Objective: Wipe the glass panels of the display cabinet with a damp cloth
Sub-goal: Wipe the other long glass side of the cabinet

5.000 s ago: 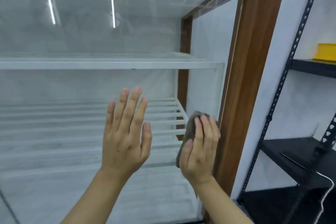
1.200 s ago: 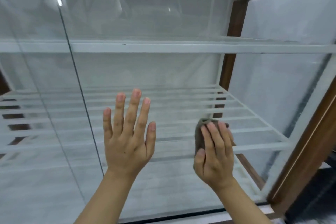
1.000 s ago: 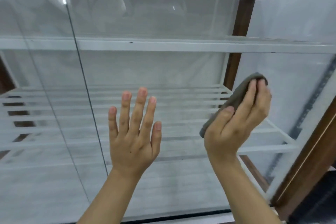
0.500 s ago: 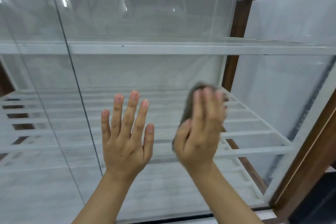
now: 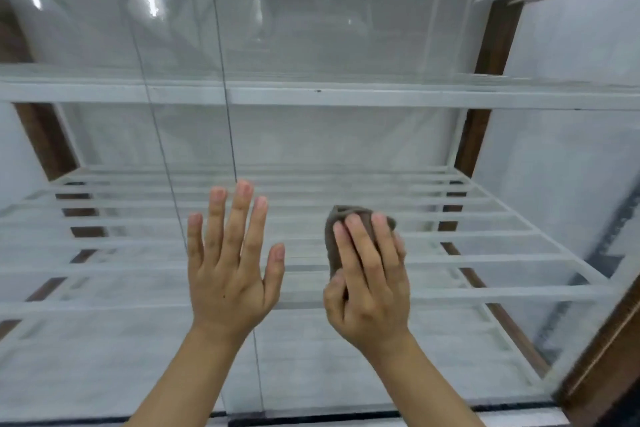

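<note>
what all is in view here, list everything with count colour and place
clear glass panel: at least two, transparent, cabinet front, edges overlapping left of centre
white slatted metal shelf: one, white, inside the cabinet behind the hands
white upper shelf rail: one, white, across the cabinet above the slats
brown wooden frame post: at least three, dark brown, back left, back right, front right
grey folded cloth: one, grey, against the glass under the right fingers
left hand: one, flat on the glass, fingers straight
right hand: one, presses the cloth to the glass
</note>
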